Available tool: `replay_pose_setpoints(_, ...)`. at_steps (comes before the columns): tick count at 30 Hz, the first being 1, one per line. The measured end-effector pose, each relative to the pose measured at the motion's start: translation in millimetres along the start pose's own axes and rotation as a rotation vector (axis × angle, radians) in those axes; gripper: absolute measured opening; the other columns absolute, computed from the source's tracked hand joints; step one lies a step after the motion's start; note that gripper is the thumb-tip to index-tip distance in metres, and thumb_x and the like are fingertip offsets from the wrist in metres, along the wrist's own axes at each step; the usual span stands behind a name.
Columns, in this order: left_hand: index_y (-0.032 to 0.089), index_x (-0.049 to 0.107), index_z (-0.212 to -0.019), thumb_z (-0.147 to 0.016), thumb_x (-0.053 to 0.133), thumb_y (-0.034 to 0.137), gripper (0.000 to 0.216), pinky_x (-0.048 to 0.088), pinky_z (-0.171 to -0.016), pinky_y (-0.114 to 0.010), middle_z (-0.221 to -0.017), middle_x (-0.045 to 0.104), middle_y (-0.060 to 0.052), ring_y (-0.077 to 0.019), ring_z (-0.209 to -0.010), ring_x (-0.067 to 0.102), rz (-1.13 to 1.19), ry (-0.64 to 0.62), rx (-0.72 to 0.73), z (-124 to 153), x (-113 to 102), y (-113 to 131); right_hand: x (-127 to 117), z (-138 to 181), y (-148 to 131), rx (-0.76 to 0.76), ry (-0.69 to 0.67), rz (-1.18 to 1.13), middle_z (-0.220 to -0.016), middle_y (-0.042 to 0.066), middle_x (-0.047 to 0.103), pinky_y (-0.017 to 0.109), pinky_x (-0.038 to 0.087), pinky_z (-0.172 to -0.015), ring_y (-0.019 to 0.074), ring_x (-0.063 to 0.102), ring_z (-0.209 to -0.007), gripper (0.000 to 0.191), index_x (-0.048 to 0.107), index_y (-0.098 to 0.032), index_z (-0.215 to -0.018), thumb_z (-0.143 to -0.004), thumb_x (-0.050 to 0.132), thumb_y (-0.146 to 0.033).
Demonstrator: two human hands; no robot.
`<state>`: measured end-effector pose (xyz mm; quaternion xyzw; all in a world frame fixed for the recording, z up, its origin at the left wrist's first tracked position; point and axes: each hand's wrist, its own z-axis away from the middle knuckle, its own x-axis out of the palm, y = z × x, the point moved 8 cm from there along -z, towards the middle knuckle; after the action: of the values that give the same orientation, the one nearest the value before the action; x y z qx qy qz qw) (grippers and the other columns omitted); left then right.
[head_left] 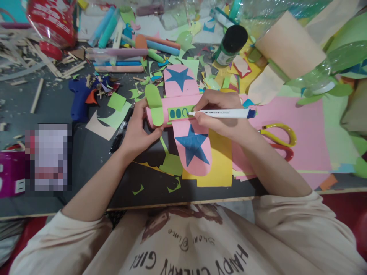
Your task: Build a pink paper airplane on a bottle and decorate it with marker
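A pink paper aeroplane (187, 89) lies across the dark table, with blue stars on both wings and a green propeller (154, 103) at its nose. My left hand (137, 130) is closed around the nose end of the pink body. My right hand (218, 112) pinches a white marker (222, 113) with a blue cap end. The marker's tip touches a green strip (179, 113) on the body, where blue ovals are drawn.
Yellow-handled scissors (276, 131) lie right of my hand on a pink sheet (301, 130). A yellow sheet (220, 164) sits under the near wing. A blue glue gun (77, 99), a black pen (122, 128), a green paint bottle (231, 46), rolled papers and scraps crowd the table.
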<state>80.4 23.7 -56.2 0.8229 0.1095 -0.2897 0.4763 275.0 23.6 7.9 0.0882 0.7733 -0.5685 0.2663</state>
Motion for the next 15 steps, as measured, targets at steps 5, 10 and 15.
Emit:
replay_pose_setpoints(5,0.03,0.038,-0.142,-0.087,0.064,0.045,0.063,0.048,-0.112,-0.051,-0.137,0.057,-0.011,-0.0314,-0.133,0.056,-0.008,0.002,-0.027,0.4,0.4,-1.6,0.5,1.0,-2.9,-0.036,-0.004,0.007,-0.059,-0.002,0.059,0.032,0.035,-0.052,0.0145,0.051,-0.055,0.018,0.05,-0.025,-0.063,-0.073,0.062,-0.018)
replay_pose_setpoints(10,0.03,0.039,-0.142,-0.087,0.064,0.048,0.063,0.048,-0.113,-0.052,-0.137,0.057,-0.011,-0.0316,-0.133,0.056,-0.026,0.005,-0.037,0.3,0.0,-2.7,4.5,0.0,1.0,-0.013,-0.066,0.024,-0.06,-0.002,0.062,0.032,0.041,-0.053,0.0153,0.054,-0.056,0.019,0.05,-0.025,-0.063,-0.076,0.064,-0.022)
replay_pose_setpoints(15,0.029,0.04,-0.141,-0.088,0.063,0.048,0.061,0.048,-0.112,-0.051,-0.134,0.058,-0.011,-0.0315,-0.13,0.058,-0.011,0.009,-0.021,-0.4,-0.1,-0.3,1.1,-0.8,4.7,-0.037,-0.013,-0.069,-0.068,0.001,0.069,0.033,0.046,-0.053,0.0173,0.06,-0.06,0.015,0.06,-0.026,-0.07,-0.081,0.067,-0.033)
